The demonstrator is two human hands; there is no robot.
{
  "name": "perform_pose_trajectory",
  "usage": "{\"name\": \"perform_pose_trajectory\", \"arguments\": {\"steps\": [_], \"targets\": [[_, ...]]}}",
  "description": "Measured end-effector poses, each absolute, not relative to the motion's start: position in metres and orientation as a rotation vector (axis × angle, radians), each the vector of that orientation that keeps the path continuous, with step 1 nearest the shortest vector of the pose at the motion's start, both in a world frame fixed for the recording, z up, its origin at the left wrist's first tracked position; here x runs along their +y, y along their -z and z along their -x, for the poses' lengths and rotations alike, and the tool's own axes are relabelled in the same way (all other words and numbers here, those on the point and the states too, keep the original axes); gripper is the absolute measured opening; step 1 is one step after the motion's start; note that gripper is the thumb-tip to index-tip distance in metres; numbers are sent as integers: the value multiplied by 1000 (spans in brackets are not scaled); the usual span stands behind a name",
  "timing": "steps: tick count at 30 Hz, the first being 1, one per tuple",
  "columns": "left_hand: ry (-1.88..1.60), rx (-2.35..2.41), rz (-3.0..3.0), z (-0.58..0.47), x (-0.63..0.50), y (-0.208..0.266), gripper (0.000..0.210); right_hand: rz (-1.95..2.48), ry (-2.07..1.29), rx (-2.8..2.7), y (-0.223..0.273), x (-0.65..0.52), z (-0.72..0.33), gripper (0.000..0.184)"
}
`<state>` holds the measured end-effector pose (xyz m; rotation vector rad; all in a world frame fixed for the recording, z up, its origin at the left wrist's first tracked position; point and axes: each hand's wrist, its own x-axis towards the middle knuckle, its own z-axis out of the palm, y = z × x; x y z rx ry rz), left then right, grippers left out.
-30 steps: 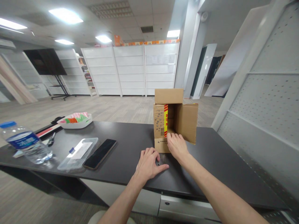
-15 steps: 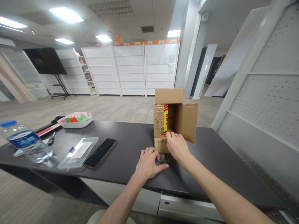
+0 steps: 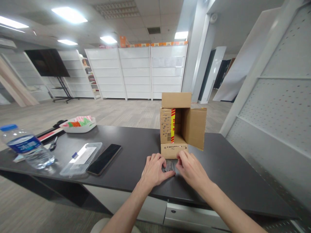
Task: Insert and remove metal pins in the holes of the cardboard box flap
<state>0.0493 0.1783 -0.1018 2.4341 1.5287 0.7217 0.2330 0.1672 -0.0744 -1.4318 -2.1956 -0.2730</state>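
Several thin metal rods (image 3: pixel 168 166) near cardboard box (image 3: pixel 173 152); left hand (image 3: pixel 153 171) spread around them, right hand (image 3: pixel 192 168) curled, contents unclear.

This looks like an office, or an open-plan workroom fitted out like one. At six o'clock stands a dark-topped desk (image 3: pixel 132 161) with a pale drawer (image 3: pixel 194 215) that has a lock in its front. A phone (image 3: pixel 105 159) lies on the desktop at eight o'clock, and a water bottle (image 3: pixel 30 150) is at nine. White storage units (image 3: pixel 134 72) line the far side at twelve o'clock, with paper sheets (image 3: pixel 167 61) on one of them. At ten o'clock, a large screen (image 3: pixel 47 62) sits on a wheeled stand (image 3: pixel 62 89). Overhead, bright light panels (image 3: pixel 69 15) are set into a tiled ceiling (image 3: pixel 165 11) from ten to one o'clock, above greyish flooring (image 3: pixel 121 111).
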Motion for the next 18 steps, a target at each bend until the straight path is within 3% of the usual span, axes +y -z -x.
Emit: {"name": "perform_pose_trajectory", "arguments": {"steps": [6,18], "targets": [[-730,1529,-2441,-49,178,101,34,1357,111,-2229,106,150,-234,16],[-710,1525,-2436,-49,178,102,39,1399,-201,-1984,117,149,-234,9]]}}
